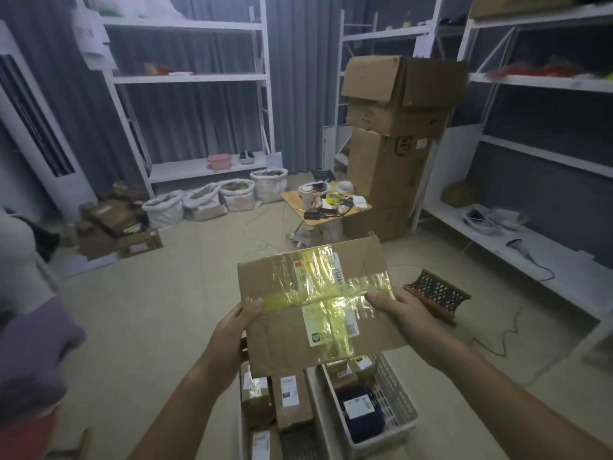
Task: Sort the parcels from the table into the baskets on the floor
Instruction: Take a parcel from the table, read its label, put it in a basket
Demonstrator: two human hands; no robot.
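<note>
— Cardboard parcel (318,303) held up over the baskets — left hand (232,330) and right hand (403,318) each grip an edge.

— Much sorted?

— Several parcels lie in the white basket (398,393) and its left neighbour; this one isn't dropped yet.

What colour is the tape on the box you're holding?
Glossy yellow tape, crossing the brown cardboard parcel; seen in the head view.

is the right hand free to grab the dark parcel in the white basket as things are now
Probably not yet. The right hand grips the right edge of the cardboard parcel, which the left hand also holds. The dark parcel lies uncovered in the white basket below it.
</note>
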